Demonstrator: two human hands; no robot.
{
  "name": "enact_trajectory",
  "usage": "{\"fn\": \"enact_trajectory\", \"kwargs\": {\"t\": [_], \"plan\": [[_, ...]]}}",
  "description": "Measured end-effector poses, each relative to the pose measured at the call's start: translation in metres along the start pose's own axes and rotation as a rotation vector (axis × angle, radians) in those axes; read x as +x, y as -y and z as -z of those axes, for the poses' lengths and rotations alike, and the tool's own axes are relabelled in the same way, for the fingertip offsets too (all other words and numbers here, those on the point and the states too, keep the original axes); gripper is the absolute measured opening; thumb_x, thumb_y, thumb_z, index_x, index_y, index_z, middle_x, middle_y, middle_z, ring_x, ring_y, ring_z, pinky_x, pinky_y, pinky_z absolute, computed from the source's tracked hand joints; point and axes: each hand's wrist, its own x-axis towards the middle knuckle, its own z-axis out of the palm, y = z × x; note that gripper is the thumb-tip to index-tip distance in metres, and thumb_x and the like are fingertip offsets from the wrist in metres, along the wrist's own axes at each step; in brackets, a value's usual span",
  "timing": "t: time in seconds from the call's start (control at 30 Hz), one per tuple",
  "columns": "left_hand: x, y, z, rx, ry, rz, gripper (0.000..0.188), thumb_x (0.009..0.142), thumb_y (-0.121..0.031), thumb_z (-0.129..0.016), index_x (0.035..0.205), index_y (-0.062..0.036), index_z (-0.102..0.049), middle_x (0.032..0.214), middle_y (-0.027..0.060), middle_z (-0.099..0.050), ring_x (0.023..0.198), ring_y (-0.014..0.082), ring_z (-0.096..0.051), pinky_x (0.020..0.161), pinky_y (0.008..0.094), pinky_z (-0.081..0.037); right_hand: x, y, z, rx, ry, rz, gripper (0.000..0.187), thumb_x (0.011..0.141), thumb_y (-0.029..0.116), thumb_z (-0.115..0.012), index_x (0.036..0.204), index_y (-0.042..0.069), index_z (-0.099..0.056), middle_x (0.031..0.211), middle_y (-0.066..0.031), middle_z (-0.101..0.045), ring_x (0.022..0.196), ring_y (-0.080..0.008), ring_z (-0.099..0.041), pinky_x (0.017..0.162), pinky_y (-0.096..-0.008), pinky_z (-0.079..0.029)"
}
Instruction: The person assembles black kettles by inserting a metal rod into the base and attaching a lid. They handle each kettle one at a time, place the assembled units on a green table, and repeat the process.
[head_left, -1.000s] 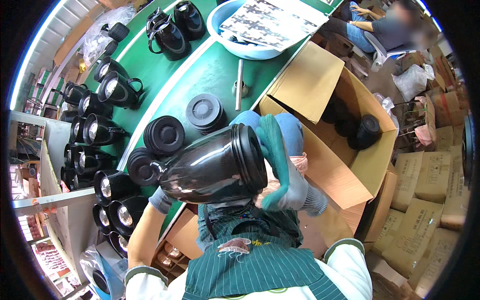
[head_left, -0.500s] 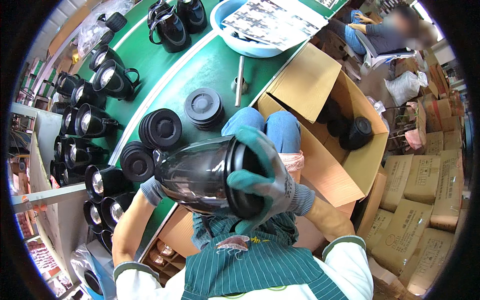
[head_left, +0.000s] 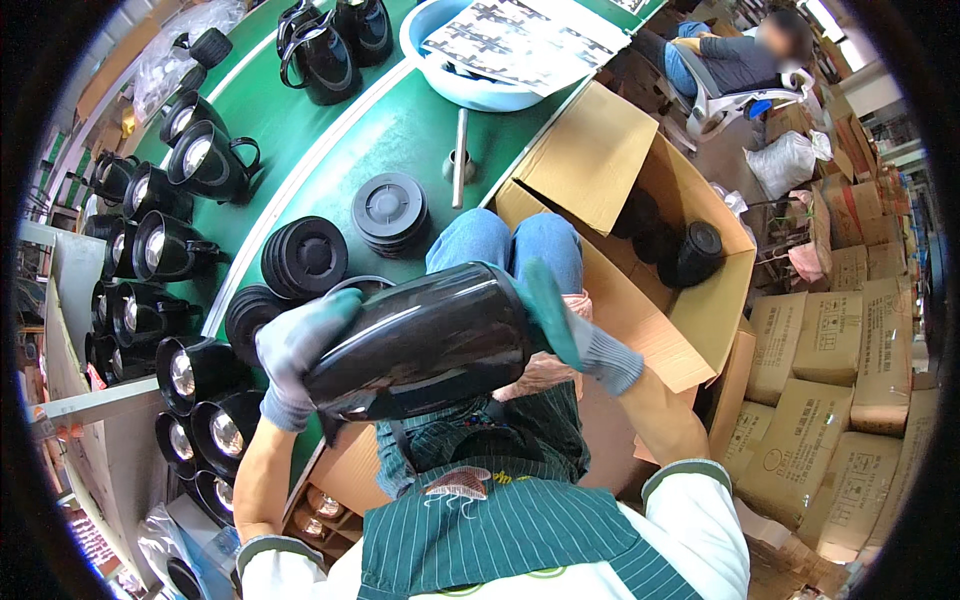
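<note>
A glossy black jug (head_left: 430, 340) is held on its side above the person's lap, slanting so that its left end sits lower than its right. The left hand (head_left: 310, 345), in a grey and green glove, is closed over the jug's left end. The right hand (head_left: 560, 325), gloved alike, is up against the other end; it is seen nearly edge-on, so I cannot tell whether its fingers are bent around the jug or lie flat on it. Under the jug are jeans (head_left: 490, 245) and a striped green apron (head_left: 500, 545).

Just beyond, on the green table (head_left: 395, 145), are a stack of round black lids (head_left: 390, 215) and two more piles of black lids to its left. Farther up, a metal rod (head_left: 460, 160) is near a blue basin (head_left: 415, 50) with a printed sheet (head_left: 520, 45) across it. More black jugs (head_left: 210, 165) crowd the left side, many tipped with their shiny insides showing.

To the right, an open cardboard box (head_left: 725, 305) contains black pieces (head_left: 695, 255). Beyond it are stacked cartons (head_left: 800, 445), a white sack (head_left: 785, 165) and a seated person (head_left: 740, 65).
</note>
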Motion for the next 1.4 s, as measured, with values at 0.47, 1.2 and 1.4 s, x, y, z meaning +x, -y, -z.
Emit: {"fn": "enact_trajectory", "kwargs": {"t": [0.47, 1.2, 1.4], "plan": [[0.012, -0.01, -0.017, -0.188, 0.016, 0.328, 0.028, 0.082, -0.006, -0.077, 0.109, -0.0006, -0.078, 0.108, 0.0121, -0.078, 0.099, 0.0267, -0.077, 0.088, 0.0351, -0.061, -0.017, -0.095, 0.004, 0.635, -0.143, -0.067, 0.062, 0.114, 0.027, -0.042, 0.166, 0.001, -0.019, 0.168, -0.0113, -0.032, 0.154, -0.019, -0.033, 0.126, -0.0315, -0.028], [-0.006, 0.01, -0.063, -0.814, -0.012, 0.807, 0.044, 0.087, -0.02, -0.079, 0.121, 0.0066, -0.071, 0.113, 0.0134, -0.076, 0.103, 0.0224, -0.073, 0.097, 0.036, -0.056, -0.004, 0.045, -0.008, -0.461, -0.295, 0.702, 0.103, 0.091, 0.069, -0.057, 0.165, 0.005, -0.026, 0.168, -0.0342, -0.016, 0.153, -0.0588, -0.019, 0.123, -0.0653, -0.017], [0.025, -0.023, -0.038, -0.443, 0.042, 0.549, 0.052, 0.087, -0.028, -0.078, 0.122, 0.0086, -0.071, 0.111, 0.0114, -0.077, 0.102, 0.0191, -0.072, 0.097, 0.0333, -0.055, -0.02, 0.049, -0.038, 0.263, -0.412, 0.341, 0.078, 0.109, 0.043, -0.047, 0.166, 0.0, -0.018, 0.17, -0.0194, -0.026, 0.157, -0.0295, -0.026, 0.129, -0.0426, -0.019]]}}
